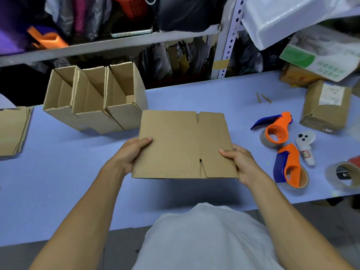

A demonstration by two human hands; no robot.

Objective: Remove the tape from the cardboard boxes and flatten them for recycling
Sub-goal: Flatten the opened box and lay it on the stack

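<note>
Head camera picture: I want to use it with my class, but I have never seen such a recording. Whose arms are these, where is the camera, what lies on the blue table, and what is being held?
There is no machine: a person wears one camera on the head, looking down at their own bare arms. The left hand and right hand grip opposite edges of a flattened cardboard box above the blue table. Behind it stand three open boxes; a flat cardboard stack lies far left. To the right lie two orange tape dispensers, a white controller, a tape roll and a labelled closed box.
</note>
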